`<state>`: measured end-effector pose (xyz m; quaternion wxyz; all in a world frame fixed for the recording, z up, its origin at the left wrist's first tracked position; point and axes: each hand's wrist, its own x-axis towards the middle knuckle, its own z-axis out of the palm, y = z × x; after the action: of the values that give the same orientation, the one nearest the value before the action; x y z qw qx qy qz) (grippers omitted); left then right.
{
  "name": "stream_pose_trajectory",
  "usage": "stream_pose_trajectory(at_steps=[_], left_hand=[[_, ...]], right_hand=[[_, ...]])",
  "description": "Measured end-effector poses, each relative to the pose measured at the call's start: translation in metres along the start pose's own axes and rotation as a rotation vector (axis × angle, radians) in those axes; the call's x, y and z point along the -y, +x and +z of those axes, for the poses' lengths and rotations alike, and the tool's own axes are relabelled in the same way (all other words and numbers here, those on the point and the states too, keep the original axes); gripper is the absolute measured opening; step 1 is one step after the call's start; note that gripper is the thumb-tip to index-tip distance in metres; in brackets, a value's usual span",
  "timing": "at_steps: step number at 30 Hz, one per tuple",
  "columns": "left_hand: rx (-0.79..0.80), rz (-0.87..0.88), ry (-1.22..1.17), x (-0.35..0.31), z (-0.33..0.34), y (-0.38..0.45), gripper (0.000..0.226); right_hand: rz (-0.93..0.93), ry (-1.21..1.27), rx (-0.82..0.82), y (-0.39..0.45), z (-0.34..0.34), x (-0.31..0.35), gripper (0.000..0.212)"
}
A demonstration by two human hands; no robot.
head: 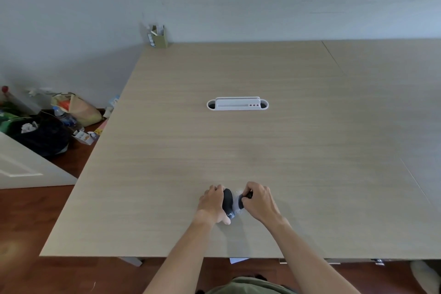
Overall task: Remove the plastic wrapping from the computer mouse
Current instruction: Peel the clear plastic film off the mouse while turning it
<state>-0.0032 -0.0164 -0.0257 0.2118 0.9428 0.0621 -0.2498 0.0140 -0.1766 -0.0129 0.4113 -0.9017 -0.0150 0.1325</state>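
Observation:
A dark computer mouse [228,201] lies near the front edge of the light wooden table [238,150], partly covered by thin clear plastic wrapping [237,205]. My left hand [212,204] grips the mouse from its left side, thumb down at the near end. On the mouse's right, my right hand [259,200] pinches the wrapping, its fingers closed around a bunched dark-looking fold. The two hands sit close together, almost touching. Most of the wrapping is hard to make out.
A white cable grommet tray [237,104] is set into the table's middle. A small green box of items [158,37] stands at the far left corner. Bags and clutter [47,124] lie on the floor to the left.

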Motion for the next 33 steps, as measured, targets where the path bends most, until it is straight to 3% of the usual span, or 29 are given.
stream_pose_trajectory(at_steps=[4,9,13,17,24,27,30,33], left_hand=[[0.032,-0.015,0.047,-0.004,-0.001,0.002,0.093],[-0.027,-0.128,-0.127,-0.015,0.005,-0.004,0.084],[-0.051,-0.184,-0.214,-0.016,0.010,-0.006,0.081],[-0.044,-0.232,-0.282,-0.017,0.011,-0.006,0.077],[-0.044,-0.264,-0.282,-0.020,0.009,-0.008,0.076],[-0.055,-0.271,-0.312,-0.018,0.010,-0.008,0.081],[-0.062,-0.284,-0.342,-0.018,0.011,-0.009,0.081],[-0.061,-0.295,-0.363,-0.017,0.011,-0.009,0.080]], right_hand=[[0.013,0.137,-0.178,0.005,0.000,0.011,0.014],[0.019,0.061,-0.022,0.003,0.011,0.003,0.008],[0.073,-0.086,-0.095,0.004,0.006,-0.003,0.013],[0.000,0.059,-0.168,0.009,0.006,0.005,0.010],[-0.010,-0.014,-0.035,0.013,0.016,-0.001,0.013],[0.041,-0.059,-0.075,0.016,0.010,-0.005,0.014],[0.005,0.046,-0.136,0.018,0.007,-0.001,0.017],[-0.046,0.074,-0.078,0.017,0.010,0.005,0.017]])
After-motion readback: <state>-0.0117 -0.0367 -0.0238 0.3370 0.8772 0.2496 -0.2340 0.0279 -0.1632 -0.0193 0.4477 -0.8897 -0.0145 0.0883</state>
